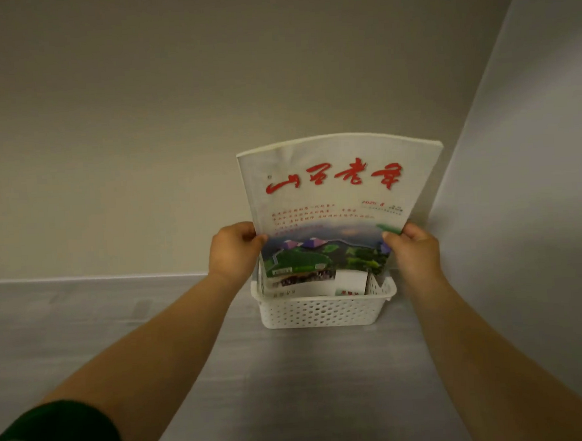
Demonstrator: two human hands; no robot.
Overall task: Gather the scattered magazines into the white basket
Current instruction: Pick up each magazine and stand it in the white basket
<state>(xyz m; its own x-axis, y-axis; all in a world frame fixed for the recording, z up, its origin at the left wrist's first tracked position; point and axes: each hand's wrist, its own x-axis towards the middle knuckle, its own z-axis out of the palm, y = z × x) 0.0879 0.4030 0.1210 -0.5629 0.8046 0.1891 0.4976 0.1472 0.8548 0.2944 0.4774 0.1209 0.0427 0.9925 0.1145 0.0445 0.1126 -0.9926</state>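
Observation:
A stack of magazines stands upright in the white perforated basket, its white front cover carrying red characters and a landscape picture. My left hand grips the stack's left edge, thumb on the cover. On the opposite edge my right hand holds the stack the same way. The bottoms of the magazines are down inside the basket, where another white item leans in front of them. The basket sits on the grey floor close to the wall corner.
A beige wall rises directly behind the basket and a second wall closes in on the right. Grey wood-look floor spreads out in front and to the left.

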